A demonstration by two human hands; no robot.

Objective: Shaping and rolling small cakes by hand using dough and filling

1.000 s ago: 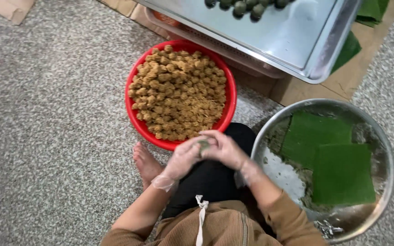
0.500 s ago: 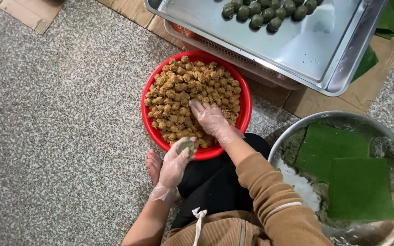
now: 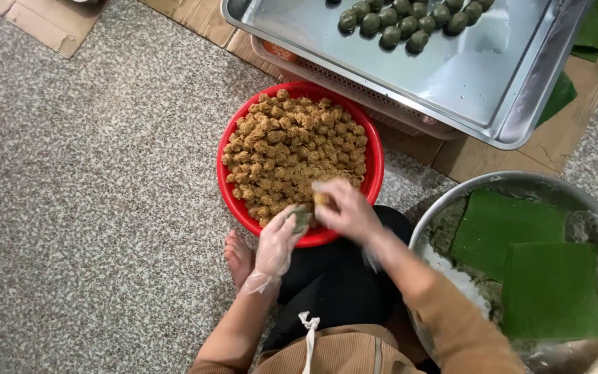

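One red basin [image 3: 233, 197] heaped with brown filling balls [image 3: 292, 149], too many to count, lies just ahead of both hands. The left hand [image 3: 278, 239] cups one flattened green dough piece [image 3: 302, 218]; the right hand [image 3: 344, 208], touching it, pinches one filling ball [image 3: 321, 199] in a narrow grip.

A small greenish piece of dough [image 3: 302, 217] is being cupped in the gloved left hand [image 3: 276, 244] while a brown filling ball [image 3: 321, 199] is being pressed onto it by the gloved right hand [image 3: 346, 210], over the near rim of the red basin [image 3: 375, 163] of brown balls.
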